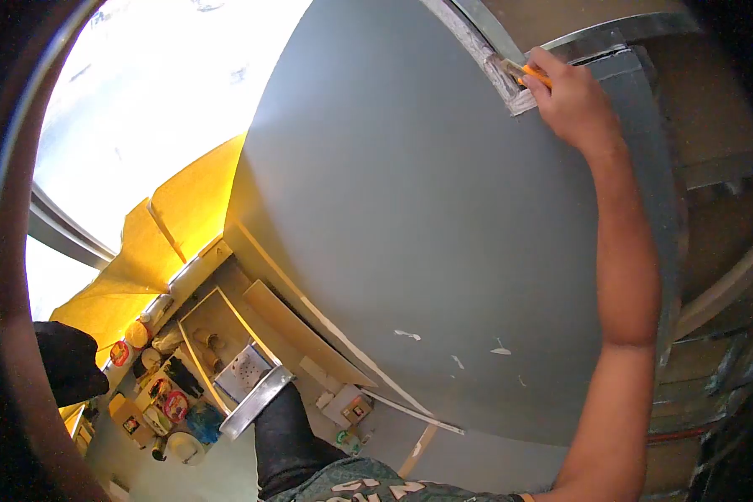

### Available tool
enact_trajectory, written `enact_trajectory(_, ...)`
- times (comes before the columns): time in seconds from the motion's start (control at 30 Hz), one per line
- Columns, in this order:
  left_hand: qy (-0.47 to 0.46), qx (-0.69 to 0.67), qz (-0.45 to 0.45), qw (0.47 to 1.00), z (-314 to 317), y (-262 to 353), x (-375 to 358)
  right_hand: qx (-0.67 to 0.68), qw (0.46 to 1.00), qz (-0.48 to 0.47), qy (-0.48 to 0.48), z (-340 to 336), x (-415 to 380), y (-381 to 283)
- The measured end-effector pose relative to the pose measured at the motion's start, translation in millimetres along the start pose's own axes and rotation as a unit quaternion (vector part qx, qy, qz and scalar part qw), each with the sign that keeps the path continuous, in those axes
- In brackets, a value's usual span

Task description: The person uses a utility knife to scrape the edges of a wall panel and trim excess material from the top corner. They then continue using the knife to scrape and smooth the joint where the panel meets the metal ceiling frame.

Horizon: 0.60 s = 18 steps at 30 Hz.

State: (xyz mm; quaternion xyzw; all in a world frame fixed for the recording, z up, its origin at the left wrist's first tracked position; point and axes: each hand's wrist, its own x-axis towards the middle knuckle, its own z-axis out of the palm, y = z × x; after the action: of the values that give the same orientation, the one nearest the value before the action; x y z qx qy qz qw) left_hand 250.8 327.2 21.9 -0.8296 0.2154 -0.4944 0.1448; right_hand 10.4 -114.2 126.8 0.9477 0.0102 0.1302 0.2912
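Note:
High on the grey wall panel point(427, 209), my right hand point(573, 96) is closed around the orange handle of a small tool point(534, 76). The tool's flat end touches or lies very near a strip of whitish, patchy filler point(489, 63) along the panel's upper edge. The strip turns a corner just below the tool. My right arm is stretched up along the right side of the view. My left hand is out of the picture.
A step ladder with a metal top point(258, 402) stands by my dark-clothed leg. Tubs, boxes and bags point(176, 406) lie on the floor beside it. Yellow sheeting point(192, 197) hangs below a bright window point(167, 84). Metal framing point(611, 38) borders the panel's top right.

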Motion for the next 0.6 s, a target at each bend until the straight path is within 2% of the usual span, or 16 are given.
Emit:
enact_trajectory(0.17,-0.033,0.010,-0.023,0.999,-4.1,3.5,0.4,0.002,0.999,-0.053,-0.004,-1.5,4.9,7.5)
enact_trajectory(0.27,-0.062,0.037,-0.025,0.997,-25.9,15.4,-2.3,0.010,0.998,-0.049,-0.045,-10.4,5.5,3.8)
enact_trajectory(0.4,-0.055,0.059,-0.011,0.997,-19.1,8.5,-2.5,0.007,0.998,-0.053,-0.027,-14.5,4.3,-2.8)
enact_trajectory(0.47,-0.055,0.018,-0.016,0.998,-23.7,8.1,-2.9,-0.034,0.993,-0.082,-0.077,-25.7,13.2,-1.3)
enact_trajectory(0.6,-0.040,0.012,-0.029,0.999,-10.0,7.0,-3.4,-0.052,0.983,-0.153,-0.086,-32.7,38.0,6.6)
